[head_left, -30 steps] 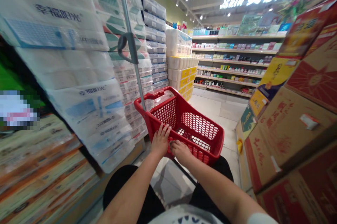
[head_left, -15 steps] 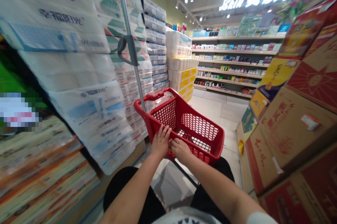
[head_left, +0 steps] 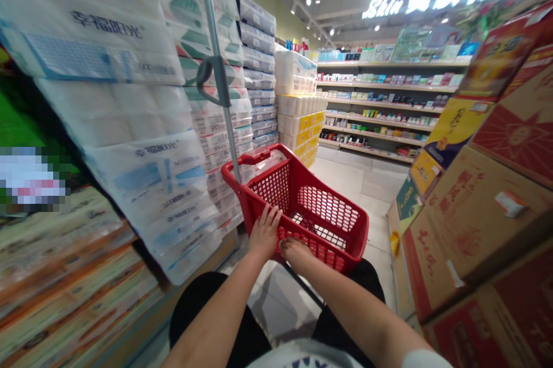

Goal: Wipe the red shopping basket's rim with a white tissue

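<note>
A red plastic shopping basket cart [head_left: 328, 207] with perforated sides stands in front of me. My left hand [head_left: 264, 234] lies on its near side, fingers stretched out and slightly apart over the rim. Beside it, to the right, my right hand [head_left: 296, 254] is closed against the outer near wall, just below the rim. Its fingertips are curled, and anything between them is too small to make out. A metal pole [head_left: 231, 132] with a grey hook [head_left: 213, 81] rises at the cart's left corner.
Stacked tissue packs [head_left: 147, 109] line the left side. Cardboard boxes [head_left: 479, 212] are piled on the right. Stocked shelves [head_left: 380, 87] stand at the back. Tiled floor [head_left: 341, 175] shows beyond the cart, between my knees.
My right hand has moved slightly down from the rim, its fingers more curled. My left hand stays on the cart. The view has shifted a little.
</note>
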A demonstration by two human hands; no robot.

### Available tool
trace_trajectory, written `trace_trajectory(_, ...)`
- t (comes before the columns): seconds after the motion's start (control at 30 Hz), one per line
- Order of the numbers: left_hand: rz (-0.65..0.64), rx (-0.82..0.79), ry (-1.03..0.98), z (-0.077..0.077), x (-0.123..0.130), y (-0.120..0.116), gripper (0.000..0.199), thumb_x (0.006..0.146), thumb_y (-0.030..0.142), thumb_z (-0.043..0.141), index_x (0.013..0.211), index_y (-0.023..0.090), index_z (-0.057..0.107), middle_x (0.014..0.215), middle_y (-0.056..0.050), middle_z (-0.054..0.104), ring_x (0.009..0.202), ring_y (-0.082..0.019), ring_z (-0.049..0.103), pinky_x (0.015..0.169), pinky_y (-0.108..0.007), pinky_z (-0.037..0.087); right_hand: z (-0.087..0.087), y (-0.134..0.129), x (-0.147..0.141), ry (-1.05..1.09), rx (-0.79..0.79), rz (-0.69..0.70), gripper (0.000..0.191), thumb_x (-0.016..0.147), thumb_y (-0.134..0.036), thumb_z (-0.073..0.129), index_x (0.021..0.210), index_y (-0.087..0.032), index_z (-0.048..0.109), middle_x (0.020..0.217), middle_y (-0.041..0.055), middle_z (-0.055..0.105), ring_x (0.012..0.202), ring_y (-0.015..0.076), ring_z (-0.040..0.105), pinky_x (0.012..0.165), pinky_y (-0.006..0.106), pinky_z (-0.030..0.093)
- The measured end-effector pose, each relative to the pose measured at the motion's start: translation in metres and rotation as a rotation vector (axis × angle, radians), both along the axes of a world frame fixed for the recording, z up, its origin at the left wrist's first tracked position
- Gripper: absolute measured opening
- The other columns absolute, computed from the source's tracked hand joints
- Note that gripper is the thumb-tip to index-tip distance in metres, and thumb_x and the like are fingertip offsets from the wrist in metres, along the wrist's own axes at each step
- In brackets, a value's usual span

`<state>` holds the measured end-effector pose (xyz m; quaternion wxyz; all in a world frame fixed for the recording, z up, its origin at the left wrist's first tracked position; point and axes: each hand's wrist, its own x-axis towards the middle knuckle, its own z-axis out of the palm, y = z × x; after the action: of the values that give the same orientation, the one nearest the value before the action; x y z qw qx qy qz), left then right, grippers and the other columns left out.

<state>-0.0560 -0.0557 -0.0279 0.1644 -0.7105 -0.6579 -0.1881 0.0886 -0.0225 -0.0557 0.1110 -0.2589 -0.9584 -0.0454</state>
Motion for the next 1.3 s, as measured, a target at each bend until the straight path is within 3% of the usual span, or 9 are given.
trace_trajectory(0.13, -0.009, 0.009, -0.006, 0.000, 0.000, 0.000, 0.061, 0.082, 0.010, 0.039, 0.143, 0.018, 0.033, 0.153, -0.005, 0.030, 0.145, -0.024, 0.007, 0.105, -0.043, 0.037, 0.001, -0.005, 0.006, -0.013, -0.011, -0.018, 0.022, 0.092, -0.016, 0.046, 0.099, -0.016, 0.067, 0.105, 0.0089, 0.065, 0.102, 0.0189, 0.053, 0.082, 0.027, 0.047)
trace_trajectory(0.23, -0.003, 0.002, -0.014, 0.002, 0.001, -0.001, 0.061, 0.083, 0.009, 0.038, 0.142, 0.019, 0.034, 0.152, -0.005, 0.031, 0.145, -0.023, 0.007, 0.106, -0.043, 0.036, 0.000, -0.006, 0.009, -0.035, -0.065, -0.017, 0.019, 0.089, -0.016, 0.049, 0.093, -0.016, 0.068, 0.101, 0.0083, 0.066, 0.102, 0.0190, 0.054, 0.086, 0.027, 0.046)
trace_trajectory(0.37, 0.001, -0.015, -0.024, 0.004, 0.002, -0.003, 0.063, 0.081, 0.008, 0.038, 0.143, 0.019, 0.034, 0.152, -0.005, 0.031, 0.145, -0.023, 0.008, 0.107, -0.043, 0.035, -0.004, -0.007, 0.011, -0.058, -0.086, -0.028, 0.016, 0.087, -0.017, 0.053, 0.093, -0.017, 0.068, 0.101, 0.0081, 0.066, 0.102, 0.0204, 0.055, 0.085, 0.028, 0.047)
trace_trajectory(0.5, -0.001, -0.009, -0.018, 0.002, 0.001, -0.002, 0.063, 0.081, 0.008, 0.038, 0.143, 0.020, 0.033, 0.153, -0.004, 0.030, 0.145, -0.023, 0.007, 0.106, -0.042, 0.036, -0.006, -0.010, 0.013, -0.123, -0.093, -0.071, 0.021, 0.084, -0.007, 0.051, 0.092, -0.016, 0.068, 0.097, 0.0098, 0.067, 0.100, 0.0205, 0.057, 0.084, 0.028, 0.047)
trace_trajectory(0.67, 0.000, 0.002, -0.017, 0.000, 0.001, -0.002, 0.062, 0.082, 0.008, 0.038, 0.143, 0.019, 0.033, 0.153, -0.004, 0.030, 0.145, -0.023, 0.007, 0.105, -0.041, 0.038, -0.004, -0.012, 0.020, -0.047, -0.062, -0.061, 0.021, 0.090, -0.015, 0.047, 0.099, -0.018, 0.066, 0.109, 0.0085, 0.065, 0.107, 0.0209, 0.053, 0.085, 0.029, 0.047)
trace_trajectory(0.8, -0.010, 0.025, -0.004, -0.001, 0.000, -0.001, 0.062, 0.082, 0.008, 0.038, 0.143, 0.017, 0.034, 0.153, -0.005, 0.030, 0.145, -0.024, 0.007, 0.105, -0.042, 0.038, -0.006, -0.011, 0.024, -0.089, -0.090, -0.054, 0.019, 0.087, -0.013, 0.051, 0.093, -0.017, 0.068, 0.097, 0.0084, 0.067, 0.099, 0.0211, 0.057, 0.081, 0.029, 0.048)
trace_trajectory(0.97, -0.017, 0.041, 0.010, -0.002, -0.001, 0.000, 0.062, 0.081, 0.008, 0.041, 0.142, 0.017, 0.036, 0.151, -0.007, 0.033, 0.145, -0.026, 0.010, 0.102, -0.042, 0.041, -0.008, -0.009, 0.027, -0.002, -0.058, -0.031, 0.026, 0.093, -0.017, 0.044, 0.109, -0.017, 0.064, 0.112, 0.0090, 0.064, 0.110, 0.0204, 0.050, 0.088, 0.029, 0.046)
trace_trajectory(1.1, -0.009, 0.051, 0.017, -0.002, 0.000, 0.001, 0.063, 0.080, 0.008, 0.042, 0.142, 0.018, 0.035, 0.151, -0.006, 0.034, 0.145, -0.026, 0.011, 0.102, -0.041, 0.041, -0.004, -0.009, 0.026, -0.019, -0.052, -0.045, 0.021, 0.092, -0.017, 0.047, 0.097, -0.017, 0.067, 0.098, 0.0084, 0.067, 0.099, 0.0207, 0.055, 0.082, 0.029, 0.047)
trace_trajectory(1.3, -0.014, 0.049, 0.022, -0.002, -0.001, 0.000, 0.064, 0.079, 0.008, 0.042, 0.142, 0.017, 0.036, 0.151, -0.005, 0.033, 0.144, -0.026, 0.011, 0.101, -0.041, 0.042, 0.001, -0.013, 0.025, -0.036, -0.020, -0.059, 0.020, 0.092, -0.017, 0.048, 0.101, -0.017, 0.066, 0.103, 0.0085, 0.066, 0.099, 0.0209, 0.054, 0.078, 0.029, 0.047)
